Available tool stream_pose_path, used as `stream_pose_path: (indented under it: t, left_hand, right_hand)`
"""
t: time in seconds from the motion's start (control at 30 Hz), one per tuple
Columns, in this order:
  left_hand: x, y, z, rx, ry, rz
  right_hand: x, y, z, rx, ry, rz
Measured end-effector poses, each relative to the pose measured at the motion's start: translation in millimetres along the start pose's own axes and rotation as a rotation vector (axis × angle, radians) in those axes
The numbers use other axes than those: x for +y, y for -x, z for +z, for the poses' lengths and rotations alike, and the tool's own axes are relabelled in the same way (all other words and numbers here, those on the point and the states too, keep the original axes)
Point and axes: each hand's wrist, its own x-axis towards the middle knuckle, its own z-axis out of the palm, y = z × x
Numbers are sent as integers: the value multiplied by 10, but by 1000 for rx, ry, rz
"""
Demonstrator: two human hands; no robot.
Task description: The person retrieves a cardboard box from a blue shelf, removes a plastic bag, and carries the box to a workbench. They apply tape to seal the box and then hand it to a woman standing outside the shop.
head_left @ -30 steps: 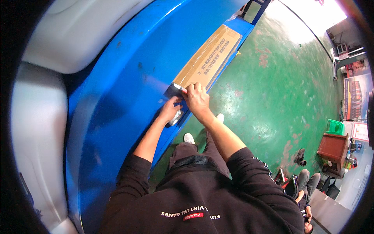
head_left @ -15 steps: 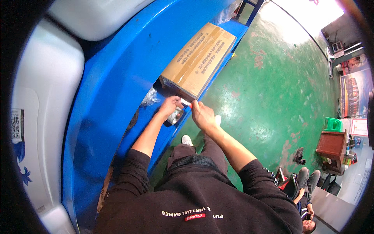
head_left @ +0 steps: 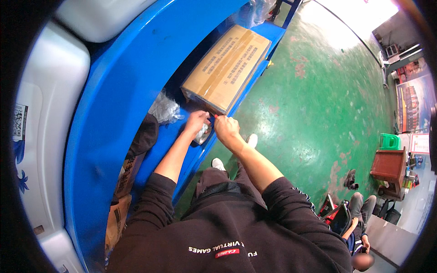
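Your dark sleeves came in from the lower edge, both forearms bare and reaching forward over the blue shelf [head_left: 182, 150].

Your left hand [head_left: 196, 122] sat on the shelf surface with its fingers curled down over a small shiny, plastic-wrapped object [head_left: 203, 133]; the hand touched it, but whether it truly gripped it you could not tell from this angle.

Your right hand [head_left: 226, 127] was just beside the left, nearly touching it, fingers pinched closed around a small red item [head_left: 216, 116] at the fingertips. What that item was stayed too small to tell. It lay right at the near corner of the cardboard box.

Left of your hands, crumpled clear plastic wrap [head_left: 165, 109] lay on the shelf, and a dark bundle [head_left: 144, 135] sat nearer to you along the same level. Brown paper sacks [head_left: 119, 200] were tucked lower down at the left.

Beyond the hands, the cardboard box [head_left: 227, 67] lay flat on the shelf, taped along its length, its near corner against your fingertips.

Your white shoes [head_left: 249, 139] stood on the green floor [head_left: 318, 113]. Far right, a green stool [head_left: 389, 141] and a brown wooden stand [head_left: 389, 167] stood near each other, with another person's legs [head_left: 359, 204] seated low at the right.
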Motion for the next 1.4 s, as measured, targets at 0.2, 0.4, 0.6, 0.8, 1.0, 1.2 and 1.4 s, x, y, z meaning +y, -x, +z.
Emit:
stream_pose_path:
  t: [0.2, 0.4, 0.6, 0.8, 1.0, 1.2, 1.4]
  left_hand:
    - [-123, 21, -225, 48, 15, -56]
    - [-301, 308, -800, 401, -637, 18]
    - [-353, 448, -978, 376, -881, 144]
    - [-432, 435, -730, 398, -858, 270]
    - [-619, 869, -254, 255, -1030, 171]
    - [-284, 1133, 283, 694, -1116, 51]
    - [477, 142, 999, 907, -131, 41]
  right_hand:
    - [209, 108, -74, -65, -41, 70]
    - [565, 462, -280, -20, -101, -17]
    - [516, 285, -353, 225, -360, 40]
    - [532, 23, -531, 238, -544, 112]
    - [869, -402, -820, 388, -573, -23]
    - [1669, -1495, -1225, 343, -346, -265]
    - [2469, -3018, -1882, 564, -9, -457]
